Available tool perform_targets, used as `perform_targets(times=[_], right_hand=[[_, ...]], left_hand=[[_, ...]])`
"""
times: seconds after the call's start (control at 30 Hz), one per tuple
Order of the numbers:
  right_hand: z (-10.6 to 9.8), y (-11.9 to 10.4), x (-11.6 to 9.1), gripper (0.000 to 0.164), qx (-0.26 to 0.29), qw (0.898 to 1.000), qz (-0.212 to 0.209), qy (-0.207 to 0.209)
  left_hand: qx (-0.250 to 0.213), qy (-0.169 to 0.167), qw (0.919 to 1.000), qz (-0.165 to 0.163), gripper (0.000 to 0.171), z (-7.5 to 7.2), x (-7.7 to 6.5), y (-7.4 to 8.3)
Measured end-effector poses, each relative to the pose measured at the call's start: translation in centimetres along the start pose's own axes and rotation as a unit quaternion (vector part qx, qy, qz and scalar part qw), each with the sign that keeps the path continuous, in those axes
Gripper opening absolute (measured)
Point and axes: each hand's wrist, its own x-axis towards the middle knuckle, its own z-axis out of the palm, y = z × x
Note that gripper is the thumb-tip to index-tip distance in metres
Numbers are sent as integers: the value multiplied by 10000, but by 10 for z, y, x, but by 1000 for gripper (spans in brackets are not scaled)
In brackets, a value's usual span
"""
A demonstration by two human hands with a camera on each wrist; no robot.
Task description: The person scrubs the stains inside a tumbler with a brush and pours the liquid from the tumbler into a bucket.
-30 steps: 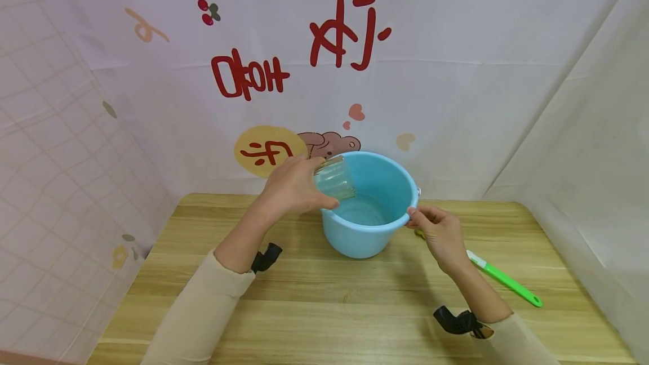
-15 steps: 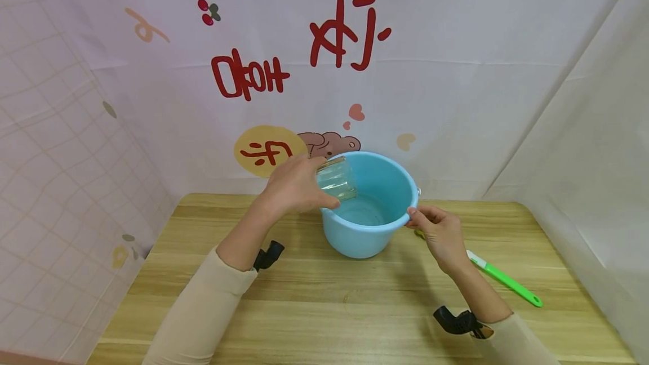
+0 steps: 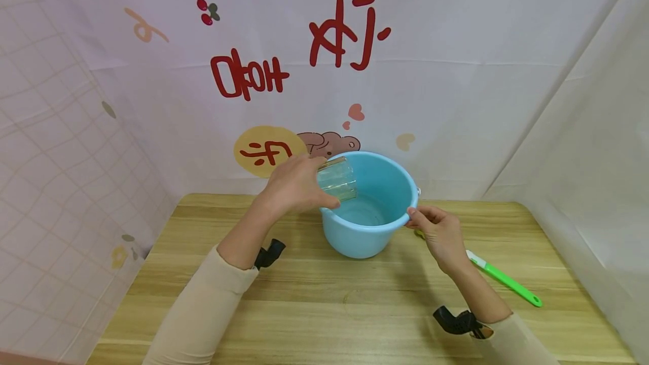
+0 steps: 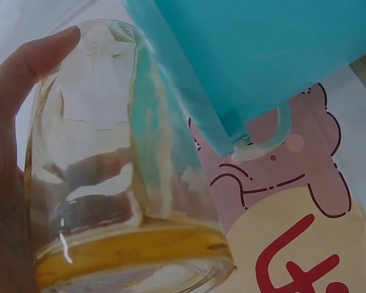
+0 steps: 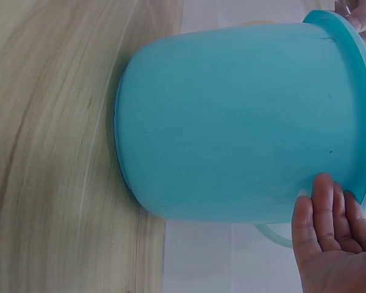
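Note:
In the head view a light blue bucket (image 3: 359, 244) stands upright on the wooden table. My left hand (image 3: 293, 186) grips a clear drinking glass (image 3: 338, 180), which lies tipped over the bucket's left rim with its mouth toward the inside. The left wrist view shows the glass's thick, amber-tinted base (image 4: 134, 251) and the thumb near its mouth. On the opposite side, my right hand (image 3: 439, 235) pinches the bucket's rim between thumb and fingers. From the right wrist, its fingers (image 5: 324, 210) lie against the outer wall below the rim. Whether liquid is in the glass, I cannot tell.
A tool with a green handle (image 3: 512, 283) and a white neck lies right of the right hand. Something small and yellow (image 3: 419, 234) shows partly behind that hand. A printed white cloth (image 3: 456, 100) hangs behind the table (image 3: 345, 320).
The glass and my left wrist have shifted very slightly, the glass edging a little right. My right hand and the bucket look still.

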Motion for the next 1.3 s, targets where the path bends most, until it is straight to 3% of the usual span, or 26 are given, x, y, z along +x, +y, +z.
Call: perform_targets(times=[1.3], right_hand=[[2, -2, -1, 43, 113, 9999, -82, -1]], left_hand=[[68, -119, 9999, -52, 87, -1, 1, 2]])
